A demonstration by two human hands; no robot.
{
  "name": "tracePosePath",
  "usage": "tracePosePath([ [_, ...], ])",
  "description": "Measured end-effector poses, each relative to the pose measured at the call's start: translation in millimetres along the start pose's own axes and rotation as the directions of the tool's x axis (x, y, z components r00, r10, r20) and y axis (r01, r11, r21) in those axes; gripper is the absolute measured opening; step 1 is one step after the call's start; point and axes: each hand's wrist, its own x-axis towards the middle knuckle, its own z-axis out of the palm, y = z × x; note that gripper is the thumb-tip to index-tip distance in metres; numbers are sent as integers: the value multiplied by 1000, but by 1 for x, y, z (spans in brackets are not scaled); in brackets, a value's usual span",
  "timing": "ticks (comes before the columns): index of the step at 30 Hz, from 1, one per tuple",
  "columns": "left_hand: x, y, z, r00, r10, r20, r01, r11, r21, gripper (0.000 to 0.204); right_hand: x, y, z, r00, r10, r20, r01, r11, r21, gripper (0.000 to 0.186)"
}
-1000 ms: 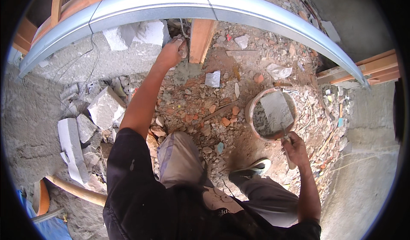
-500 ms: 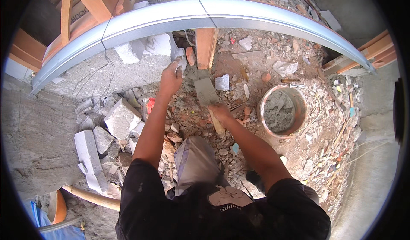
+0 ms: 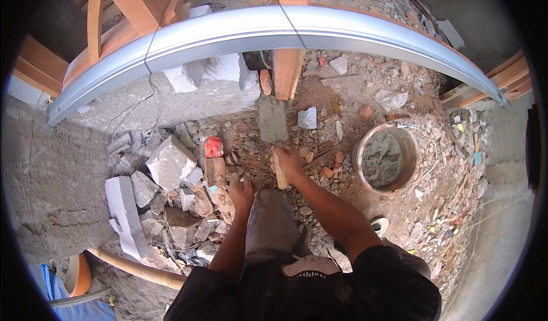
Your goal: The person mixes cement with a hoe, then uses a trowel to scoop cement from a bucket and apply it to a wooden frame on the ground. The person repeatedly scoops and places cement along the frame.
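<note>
My right hand (image 3: 288,164) is closed around the wooden handle of a trowel (image 3: 273,121). The trowel's flat grey blade points away from me, just in front of a wooden post (image 3: 287,72). My left hand (image 3: 241,191) is low over the rubble beside my knee, its fingers curled; whatever may be in them is hidden. Just beyond that hand lie a reddish brick piece (image 3: 216,171) and a crumpled red wrapper (image 3: 213,147). To the right of the trowel stands a round bucket (image 3: 358,160) with wet grey mortar (image 3: 381,158) in it.
A long metal channel (image 3: 319,21) crosses in front of me, with a thin wire over it. Broken block pieces (image 3: 170,162) lie at left, near a low grey wall (image 3: 188,101). A white fragment (image 3: 307,117) rests right of the blade. A pole (image 3: 137,268) lies lower left.
My left hand has come back from the block beside the post to the rubble near my knee. The trowel has turned straighter, with my right hand still around its handle. The view has shifted slightly.
</note>
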Motion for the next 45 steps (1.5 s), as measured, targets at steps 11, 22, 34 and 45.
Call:
tracePosePath([
  [11,-55,17,26,869,-125,479,-202,794,574,50,-38,-85,24,935,136,327,-150,989,19,27],
  [22,-50,19,27,820,-223,527,-206,745,635,52,-15,-94,16,899,100,426,-206,956,209,31],
  [34,-46,26,33,805,-237,544,-221,730,646,56,-23,-90,-10,872,143,468,-323,887,330,30],
  [45,-51,35,36,786,-282,550,-241,679,693,62,-240,-246,-206,964,-123,-235,-264,-353,-898,41],
])
